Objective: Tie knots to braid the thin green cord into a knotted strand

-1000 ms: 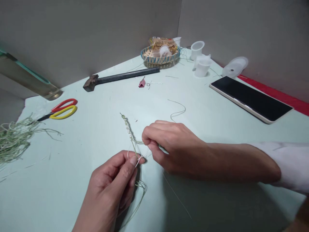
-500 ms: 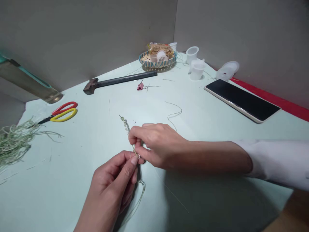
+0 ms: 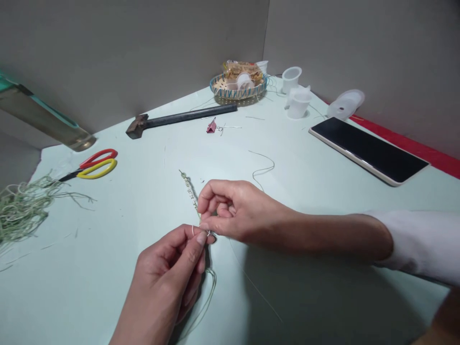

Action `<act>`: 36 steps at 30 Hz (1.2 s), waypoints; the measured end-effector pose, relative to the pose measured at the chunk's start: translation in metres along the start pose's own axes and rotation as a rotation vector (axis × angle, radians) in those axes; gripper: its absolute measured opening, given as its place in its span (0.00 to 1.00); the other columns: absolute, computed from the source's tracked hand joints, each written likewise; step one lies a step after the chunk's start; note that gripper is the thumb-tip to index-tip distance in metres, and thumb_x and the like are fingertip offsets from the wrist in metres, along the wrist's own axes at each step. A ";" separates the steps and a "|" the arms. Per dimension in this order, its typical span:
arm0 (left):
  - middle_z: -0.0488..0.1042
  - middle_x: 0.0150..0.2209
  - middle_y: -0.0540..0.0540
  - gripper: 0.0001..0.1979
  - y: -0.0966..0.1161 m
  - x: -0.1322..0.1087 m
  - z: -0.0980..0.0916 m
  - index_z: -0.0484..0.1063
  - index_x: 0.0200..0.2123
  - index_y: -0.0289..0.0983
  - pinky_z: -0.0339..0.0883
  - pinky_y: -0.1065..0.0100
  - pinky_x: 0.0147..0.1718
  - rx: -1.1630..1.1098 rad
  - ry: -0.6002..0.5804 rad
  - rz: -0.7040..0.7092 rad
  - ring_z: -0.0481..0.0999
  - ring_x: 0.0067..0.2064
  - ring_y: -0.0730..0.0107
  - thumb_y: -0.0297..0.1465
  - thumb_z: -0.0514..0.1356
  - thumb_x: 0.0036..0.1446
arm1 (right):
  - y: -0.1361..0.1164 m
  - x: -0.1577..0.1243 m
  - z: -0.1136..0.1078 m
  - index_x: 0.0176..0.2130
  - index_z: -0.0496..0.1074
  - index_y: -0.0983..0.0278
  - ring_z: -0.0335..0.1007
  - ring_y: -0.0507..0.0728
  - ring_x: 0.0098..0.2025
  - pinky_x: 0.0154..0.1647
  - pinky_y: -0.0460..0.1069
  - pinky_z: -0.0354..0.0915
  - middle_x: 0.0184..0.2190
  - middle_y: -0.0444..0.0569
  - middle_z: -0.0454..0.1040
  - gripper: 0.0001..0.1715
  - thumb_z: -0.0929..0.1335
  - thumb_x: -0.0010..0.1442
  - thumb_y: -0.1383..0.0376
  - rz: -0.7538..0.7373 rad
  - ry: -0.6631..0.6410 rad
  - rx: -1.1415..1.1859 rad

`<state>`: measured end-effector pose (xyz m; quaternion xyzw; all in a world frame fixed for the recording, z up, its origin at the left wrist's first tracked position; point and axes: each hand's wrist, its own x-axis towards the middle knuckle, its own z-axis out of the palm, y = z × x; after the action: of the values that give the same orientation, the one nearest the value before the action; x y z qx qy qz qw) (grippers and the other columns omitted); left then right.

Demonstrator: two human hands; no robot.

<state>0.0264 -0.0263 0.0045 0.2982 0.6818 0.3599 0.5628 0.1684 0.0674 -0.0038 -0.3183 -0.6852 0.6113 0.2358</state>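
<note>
A thin knotted cord bracelet, pale green and white, runs up the table from between my hands. My left hand pinches its cords between thumb and forefinger, with a white strand looped over the forefinger. Loose green cord ends trail below that hand. My right hand is closed in a pinch on the cord just above the left thumb tip, its other fingers curled. The exact crossing of the strands is hidden by the fingertips.
Scissors and a heap of green threads lie left. A hammer, pink binder clip and woven basket are farther back. A phone, plastic cups and a spool stand right. A bottle is far left.
My right hand has turned and shifted slightly right, its thumb now closer to the left fingertips. More of the bracelet shows. The left hand stays nearly still.
</note>
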 end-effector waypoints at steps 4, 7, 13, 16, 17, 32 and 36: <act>0.58 0.17 0.59 0.12 0.004 0.000 0.004 0.68 0.37 0.44 0.41 0.78 0.11 -0.034 0.055 0.047 0.47 0.14 0.81 0.42 0.63 0.51 | 0.000 0.001 -0.003 0.36 0.66 0.62 0.58 0.46 0.24 0.23 0.42 0.56 0.25 0.38 0.63 0.07 0.66 0.54 0.66 -0.007 -0.046 0.020; 0.59 0.18 0.59 0.16 0.006 -0.001 0.006 0.68 0.42 0.47 0.43 0.79 0.12 -0.049 0.080 0.057 0.48 0.16 0.81 0.41 0.65 0.50 | 0.000 0.001 -0.005 0.35 0.67 0.63 0.54 0.45 0.22 0.21 0.41 0.52 0.22 0.36 0.59 0.05 0.66 0.54 0.66 -0.013 -0.073 0.036; 0.57 0.19 0.57 0.11 0.006 -0.003 0.005 0.72 0.34 0.42 0.43 0.78 0.14 -0.085 0.101 0.056 0.48 0.18 0.80 0.40 0.65 0.49 | -0.003 -0.001 -0.007 0.33 0.71 0.64 0.48 0.44 0.20 0.22 0.42 0.50 0.18 0.35 0.53 0.06 0.65 0.53 0.68 -0.024 -0.075 -0.082; 0.58 0.20 0.56 0.11 0.006 -0.004 0.005 0.72 0.33 0.42 0.42 0.77 0.14 -0.074 0.088 0.047 0.48 0.18 0.80 0.41 0.65 0.50 | -0.005 -0.002 -0.007 0.31 0.74 0.63 0.48 0.44 0.20 0.24 0.42 0.51 0.17 0.35 0.54 0.08 0.65 0.52 0.70 -0.048 -0.036 -0.214; 0.58 0.20 0.56 0.11 0.005 -0.003 0.005 0.72 0.32 0.43 0.43 0.77 0.15 -0.079 0.087 0.040 0.48 0.18 0.80 0.41 0.65 0.49 | -0.005 -0.002 -0.007 0.32 0.75 0.63 0.49 0.44 0.20 0.24 0.42 0.51 0.16 0.35 0.55 0.08 0.65 0.52 0.71 -0.065 -0.029 -0.251; 0.63 0.23 0.55 0.09 0.007 -0.004 0.006 0.73 0.27 0.42 0.44 0.78 0.14 -0.079 0.117 0.023 0.50 0.19 0.81 0.39 0.68 0.45 | 0.004 0.000 -0.003 0.29 0.71 0.66 0.59 0.47 0.28 0.31 0.43 0.55 0.26 0.41 0.68 0.08 0.63 0.53 0.75 -0.411 -0.012 -0.405; 0.60 0.22 0.56 0.10 0.010 -0.006 0.009 0.73 0.27 0.42 0.49 0.80 0.17 -0.079 0.140 -0.008 0.48 0.20 0.81 0.39 0.68 0.44 | -0.001 0.002 -0.008 0.31 0.70 0.64 0.61 0.47 0.30 0.31 0.43 0.58 0.33 0.43 0.70 0.06 0.64 0.53 0.72 -0.281 0.057 -0.225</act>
<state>0.0362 -0.0244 0.0147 0.2470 0.7059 0.4043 0.5266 0.1728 0.0741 -0.0021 -0.2610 -0.7800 0.4827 0.3008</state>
